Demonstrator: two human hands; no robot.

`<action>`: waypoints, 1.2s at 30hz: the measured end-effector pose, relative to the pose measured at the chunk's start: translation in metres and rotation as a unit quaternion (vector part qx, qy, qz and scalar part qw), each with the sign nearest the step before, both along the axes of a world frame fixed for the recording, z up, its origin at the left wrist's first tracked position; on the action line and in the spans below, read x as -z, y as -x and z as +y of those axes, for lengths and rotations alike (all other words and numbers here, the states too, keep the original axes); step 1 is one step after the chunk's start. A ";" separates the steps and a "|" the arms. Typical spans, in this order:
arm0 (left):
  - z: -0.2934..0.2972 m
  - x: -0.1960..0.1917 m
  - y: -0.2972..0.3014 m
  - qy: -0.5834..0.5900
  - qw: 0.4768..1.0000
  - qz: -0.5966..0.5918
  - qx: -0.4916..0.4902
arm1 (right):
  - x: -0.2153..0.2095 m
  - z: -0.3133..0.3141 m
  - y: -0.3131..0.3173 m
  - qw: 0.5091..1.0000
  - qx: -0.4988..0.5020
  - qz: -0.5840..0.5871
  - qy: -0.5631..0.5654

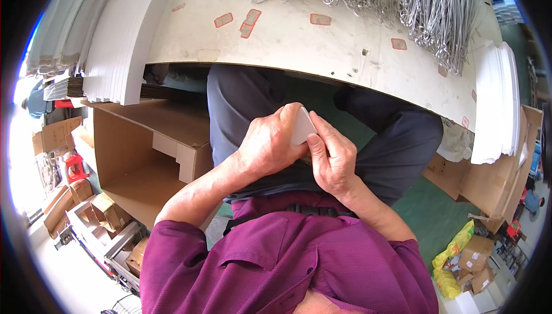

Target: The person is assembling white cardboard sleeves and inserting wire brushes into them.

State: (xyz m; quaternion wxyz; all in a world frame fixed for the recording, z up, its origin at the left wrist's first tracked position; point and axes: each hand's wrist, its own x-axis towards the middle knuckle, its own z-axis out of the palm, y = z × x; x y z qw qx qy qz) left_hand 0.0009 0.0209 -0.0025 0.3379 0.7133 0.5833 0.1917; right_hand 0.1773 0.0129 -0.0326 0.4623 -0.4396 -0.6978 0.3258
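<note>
Over my lap, I hold a small flat white piece with rounded corners (pixel 302 126), perhaps folded card or a small box; its kind is not clear. My left hand (pixel 267 140) is closed around its left side. My right hand (pixel 335 158) grips its right edge, with the thumb lying on the near side. Part of the piece is hidden by my fingers. Beyond my hands is the front edge of a white worktable (pixel 259 41).
Bundles of metal wires with looped ends (pixel 437 24) lie along the table's far side. White card sheets stand stacked at the left (pixel 126 41), with another white stack (pixel 497 104) at the right. An open cardboard box (pixel 129 136) sits beside my left leg; yellow plastic (pixel 451 268) lies at the lower right.
</note>
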 end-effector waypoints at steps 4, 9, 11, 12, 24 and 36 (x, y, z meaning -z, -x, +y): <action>-0.003 -0.001 -0.002 0.013 1.000 0.016 -0.010 | -0.008 -0.001 -0.008 0.935 -0.030 0.136 0.326; -0.008 0.000 -0.003 -0.043 0.999 0.010 0.017 | -0.014 0.000 0.007 0.895 0.029 0.258 0.362; -0.008 0.001 -0.003 -0.069 0.997 0.008 0.026 | -0.013 0.003 0.007 0.880 0.048 0.292 0.372; -0.008 0.004 -0.003 -0.075 0.997 0.010 0.031 | -0.012 0.005 0.002 0.881 0.042 0.279 0.379; -0.008 -0.001 -0.002 -0.082 0.996 -0.003 0.035 | -0.005 -0.002 0.001 0.959 0.070 0.146 0.231; 0.001 0.003 0.007 -0.040 0.998 -0.047 0.026 | -0.003 -0.003 0.008 0.993 -0.041 0.053 0.102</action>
